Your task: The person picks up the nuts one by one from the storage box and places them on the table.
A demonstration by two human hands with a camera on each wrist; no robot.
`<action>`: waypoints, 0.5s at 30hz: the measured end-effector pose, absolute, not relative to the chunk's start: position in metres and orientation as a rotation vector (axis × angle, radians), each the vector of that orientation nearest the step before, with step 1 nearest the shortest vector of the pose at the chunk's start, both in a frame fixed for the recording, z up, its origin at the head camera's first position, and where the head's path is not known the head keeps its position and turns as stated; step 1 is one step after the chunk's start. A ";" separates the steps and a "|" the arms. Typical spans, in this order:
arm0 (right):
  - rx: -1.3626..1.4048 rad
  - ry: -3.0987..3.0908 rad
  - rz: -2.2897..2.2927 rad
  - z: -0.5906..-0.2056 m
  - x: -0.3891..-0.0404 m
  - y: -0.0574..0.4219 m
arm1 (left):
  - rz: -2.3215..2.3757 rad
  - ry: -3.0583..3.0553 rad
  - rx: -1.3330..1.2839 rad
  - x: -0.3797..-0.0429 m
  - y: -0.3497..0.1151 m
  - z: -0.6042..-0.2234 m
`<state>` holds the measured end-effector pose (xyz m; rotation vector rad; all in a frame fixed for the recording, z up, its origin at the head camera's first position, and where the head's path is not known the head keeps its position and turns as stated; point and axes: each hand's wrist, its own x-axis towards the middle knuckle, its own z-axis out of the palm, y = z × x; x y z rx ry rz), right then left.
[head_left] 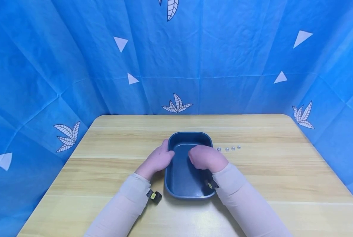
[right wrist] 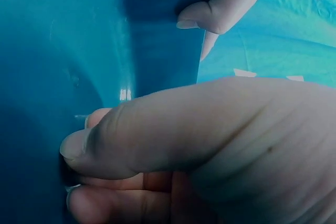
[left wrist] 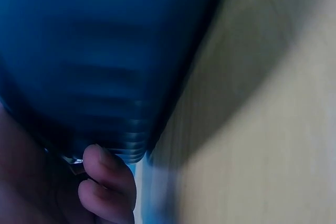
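Observation:
A deep dark-blue rectangular tray (head_left: 183, 194) with rounded corners lies lengthwise in front of me. My left hand (head_left: 159, 157) grips its left wall, thumb over the rim and fingers on the outside. In the left wrist view two fingertips (left wrist: 107, 163) touch the ridged outer wall (left wrist: 105, 77). My right hand (head_left: 207, 158) reaches into the tray, its fingers bent down close to the floor. The right wrist view shows the thumb (right wrist: 121, 140) near the curled fingers, right at the tray's floor (right wrist: 47, 51); I cannot tell whether something small is between them.
Several small shiny round pieces (head_left: 227, 149) lie in a row on the wooden table (head_left: 283, 171), just right of the tray. A blue patterned curtain (head_left: 200, 59) hangs behind the table and along both sides.

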<state>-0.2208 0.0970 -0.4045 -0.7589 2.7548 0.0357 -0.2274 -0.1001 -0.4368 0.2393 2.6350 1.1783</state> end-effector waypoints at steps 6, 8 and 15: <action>-0.765 2.746 0.024 -0.404 -0.221 0.097 | 1.178 2.644 0.249 -0.227 -0.100 -0.436; -0.773 2.731 0.016 -0.404 -0.222 0.097 | 1.175 2.639 0.253 -0.227 -0.100 -0.437; -0.843 2.715 -0.005 -0.407 -0.225 0.098 | 1.176 2.634 0.234 -0.227 -0.101 -0.435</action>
